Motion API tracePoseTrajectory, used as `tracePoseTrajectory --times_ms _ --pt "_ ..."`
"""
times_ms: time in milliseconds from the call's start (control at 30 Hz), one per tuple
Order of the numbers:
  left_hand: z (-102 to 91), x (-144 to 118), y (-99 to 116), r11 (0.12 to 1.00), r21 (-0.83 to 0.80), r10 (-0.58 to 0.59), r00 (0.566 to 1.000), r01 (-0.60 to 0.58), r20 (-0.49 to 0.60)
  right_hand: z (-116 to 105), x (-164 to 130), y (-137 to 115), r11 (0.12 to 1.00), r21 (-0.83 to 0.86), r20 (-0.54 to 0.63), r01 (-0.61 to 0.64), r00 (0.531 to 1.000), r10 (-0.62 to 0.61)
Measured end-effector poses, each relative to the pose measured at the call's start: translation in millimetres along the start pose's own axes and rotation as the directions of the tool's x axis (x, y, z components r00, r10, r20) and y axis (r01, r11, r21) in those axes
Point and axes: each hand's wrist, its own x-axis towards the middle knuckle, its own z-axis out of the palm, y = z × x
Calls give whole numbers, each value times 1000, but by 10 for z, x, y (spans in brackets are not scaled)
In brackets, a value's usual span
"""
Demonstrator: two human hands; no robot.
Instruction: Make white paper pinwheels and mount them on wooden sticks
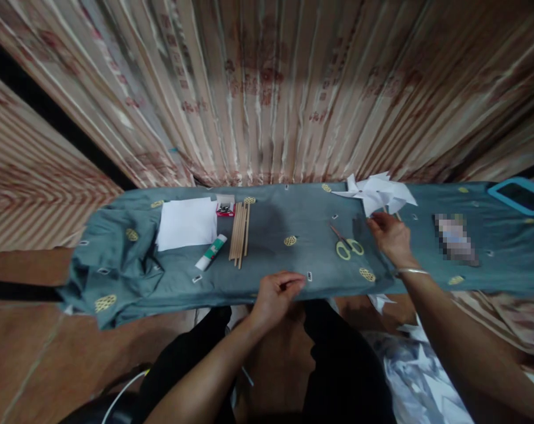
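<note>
Low in the frame, the left hand [276,292] rests at the near edge of the cloth-covered surface [293,224], fingers curled shut; whether they pinch anything is hard to tell. Right of centre, the right hand [391,234] grips the stick of a white paper pinwheel [377,193], the stick mostly hidden by its fingers. Yellow-handled scissors [347,244] lie just left of it. Further right, one item is blurred out. Wooden sticks [239,232], a glue stick [211,252] and white paper [187,222] lie centre-left.
</note>
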Motion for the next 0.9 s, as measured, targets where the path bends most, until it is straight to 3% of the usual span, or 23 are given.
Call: tracePoseTrajectory --times_ms 133,200,300,467,567,700,900 --pt "-59 -24 -39 1000 5 -19 1000 19 14 209 -331 -396 960 270 133 69 985 -108" --pt "-96 -36 -44 1000 12 -9 1000 9 21 340 -512 -676 900 424 232 98 949 -212" --pt "-181 -41 -9 999 43 16 1000 -15 -10 538 -755 -1114 840 525 305 138 890 -337" --pt "-406 -57 128 997 58 65 992 -59 -108 802 -989 -1716 764 620 307 180 840 -447" --pt "-552 -133 254 985 83 162 975 -150 -153 892 -1055 -2033 728 647 278 227 819 -503" --pt "-696 -320 449 871 304 432 897 -386 -99 982 -1166 -2530 683 635 245 361 745 -621" --pt "-735 -526 533 682 406 652 757 -609 39 1231 -1367 -3279 584 582 264 566 548 -794"
